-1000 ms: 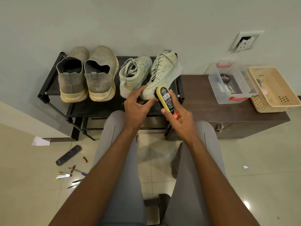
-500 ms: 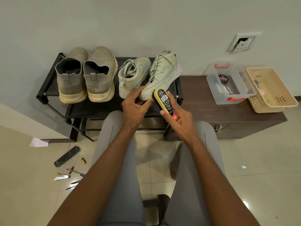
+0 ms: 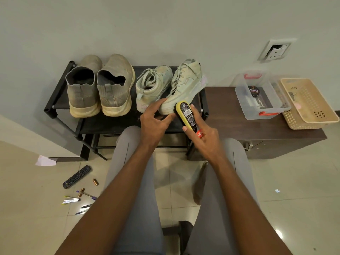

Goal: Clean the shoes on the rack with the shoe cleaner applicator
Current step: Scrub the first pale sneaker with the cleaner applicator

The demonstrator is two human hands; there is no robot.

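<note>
A person's two bare arms reach up the centre of the frame to a black shoe rack (image 3: pixel 55 100) against a pale wall. Four shoes sit on it: a grey knit pair at upper left and a pale green lace-up pair beside them. The right hand (image 3: pixel 206 138) has its fingers wrapped around a yellow-edged shoe cleaner applicator (image 3: pixel 186 115), its dark brush end touching the toe of the right green sneaker (image 3: pixel 184 87). The left hand (image 3: pixel 154 120) steadies that same toe, thumb on top and fingers loosely spread against the sole edge rather than clenched. The left green sneaker (image 3: pixel 154 83) lies touching its partner. At right, a clear plastic box (image 3: pixel 261 111) and a beige basket (image 3: pixel 311 105) rest on a dark low cabinet (image 3: pixel 220 107). A remote control (image 3: pixel 76 176) lies on the tiled floor at lower left. The sneaker is tilted and lightly held, so a hard scrub could likely push it off the rack edge or smear cleaner on the steadying fingers. Compared with a moment earlier, the applicator head sits slightly closer against the toe; the left hand's hold looks unchanged
</note>
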